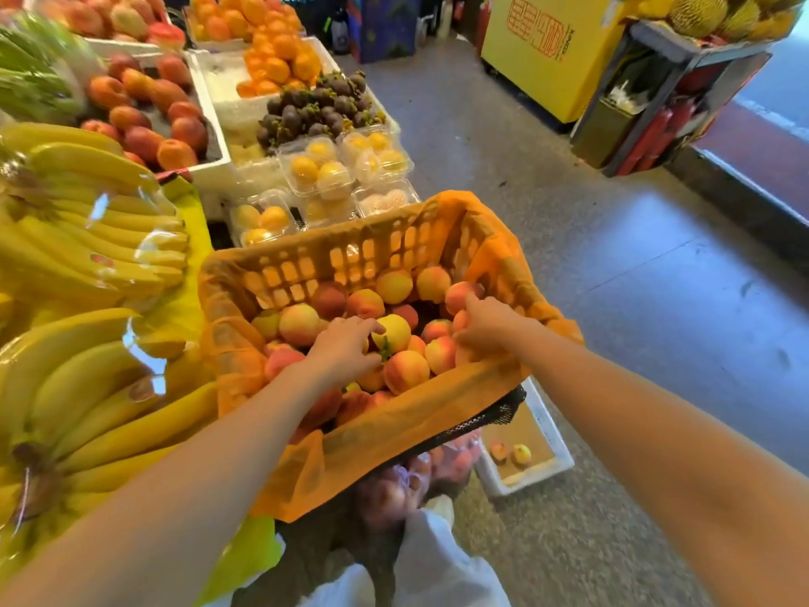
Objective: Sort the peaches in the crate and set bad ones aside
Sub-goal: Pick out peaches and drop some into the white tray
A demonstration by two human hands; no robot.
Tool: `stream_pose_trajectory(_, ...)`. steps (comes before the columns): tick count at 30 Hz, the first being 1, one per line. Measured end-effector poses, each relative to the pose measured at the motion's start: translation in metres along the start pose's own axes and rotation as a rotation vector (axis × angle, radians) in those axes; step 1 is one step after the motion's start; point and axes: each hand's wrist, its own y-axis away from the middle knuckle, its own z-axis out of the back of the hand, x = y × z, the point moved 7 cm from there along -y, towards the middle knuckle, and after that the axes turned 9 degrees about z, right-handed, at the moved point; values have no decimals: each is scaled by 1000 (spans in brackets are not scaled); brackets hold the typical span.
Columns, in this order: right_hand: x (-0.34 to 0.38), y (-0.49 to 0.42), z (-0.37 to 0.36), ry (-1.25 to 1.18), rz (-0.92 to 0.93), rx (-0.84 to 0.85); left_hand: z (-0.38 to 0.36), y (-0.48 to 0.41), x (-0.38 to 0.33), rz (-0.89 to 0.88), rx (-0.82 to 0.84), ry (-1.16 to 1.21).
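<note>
Mostly blush-and-yellow peaches [406,371], orange-lined crate [420,414]

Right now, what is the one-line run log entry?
phase: sorting | left hand: on peaches, crate middle | right hand: on peaches near right wall | grip: unclear | floor tray: two peaches

stall [186,295] in yellow cover is carrying bananas [87,238] along its left side | clear fruit packs [324,173] sitting near its right edge | floor [613,300] bearing white foam tray [532,477] beside stall
</note>
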Motion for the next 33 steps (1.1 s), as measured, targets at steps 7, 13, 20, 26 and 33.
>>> stream_pose_trajectory(7, -7, -25, 16, -79, 151, 56, -5, -23, -6, 0, -2, 112)
stream_pose_trajectory(13, 15, -34, 30, -776, 308, 261, 15, -24, -31, -44, 101, 618)
stream_pose_trajectory(20, 37, -49, 14, -807, 304, 501, 33, -26, -33, 37, 196, 807)
stream_pose_trajectory(26, 29, -57, 23, -436, 291, 414, 38, -24, 3, 296, 395, 1015)
stream_pose_trajectory(33, 12, -21, -10, 377, 65, 728, 41, -24, 20, 301, 548, 967)
